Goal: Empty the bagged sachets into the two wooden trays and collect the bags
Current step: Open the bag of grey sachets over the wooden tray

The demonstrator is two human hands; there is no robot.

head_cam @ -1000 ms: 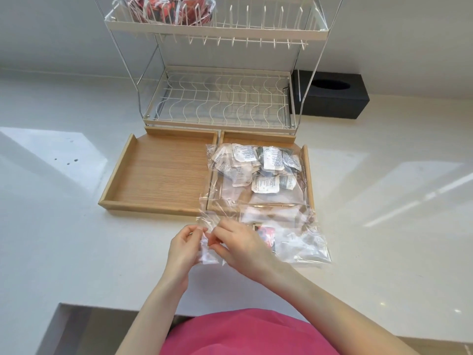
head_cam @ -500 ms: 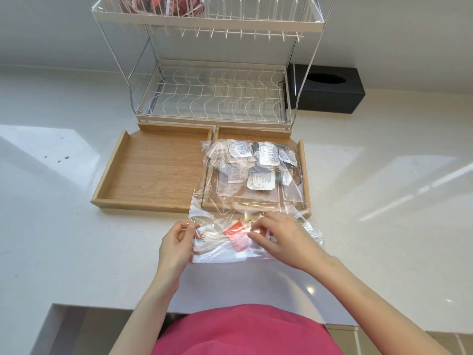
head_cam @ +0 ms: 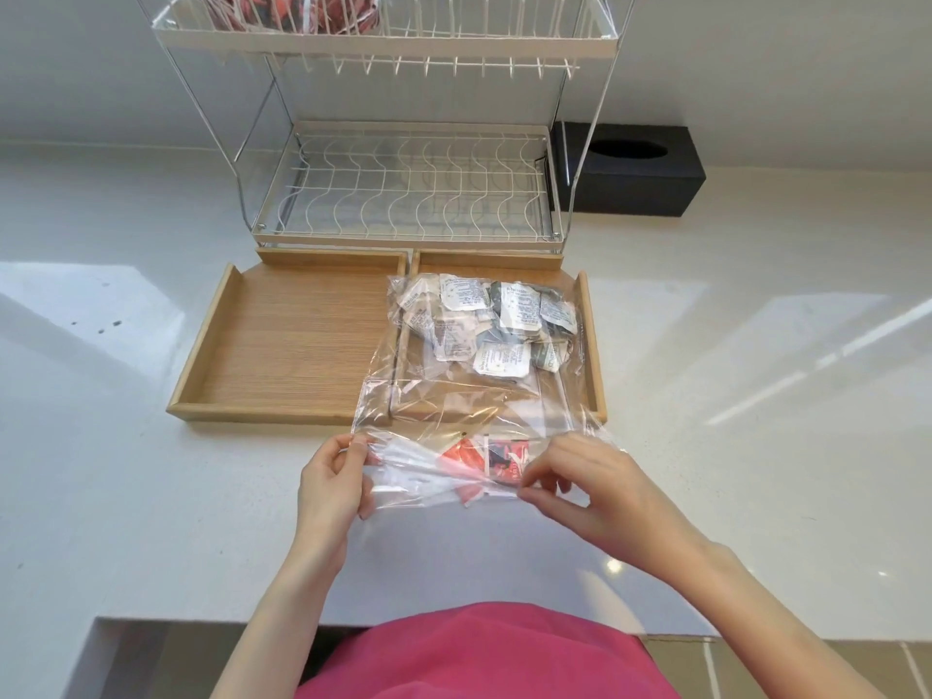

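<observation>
I'm pinching a crinkly clear plastic bag [head_cam: 428, 476] w/ both hands: left hand [head_cam: 330, 479] gripping its edge, right hand [head_cam: 580, 484] curled on it, red sachets [head_cam: 484, 456] between fingers.

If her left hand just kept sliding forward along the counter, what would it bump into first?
Probably the near wall of the empty left wooden tray, just ahead of the left hand, which pinches the clear bag. Depth is hard to judge.

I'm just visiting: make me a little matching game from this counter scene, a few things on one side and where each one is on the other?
Things:
1. white sachets
2. red sachets
3. left wooden tray
4. black tissue box

Places:
A. right of the dish rack
B. beside the bagged white pile, holding nothing
C. bagged, lying on the right wooden tray
D. in the clear bag pinched by both hands

Pairs: 1-C, 2-D, 3-B, 4-A
</observation>
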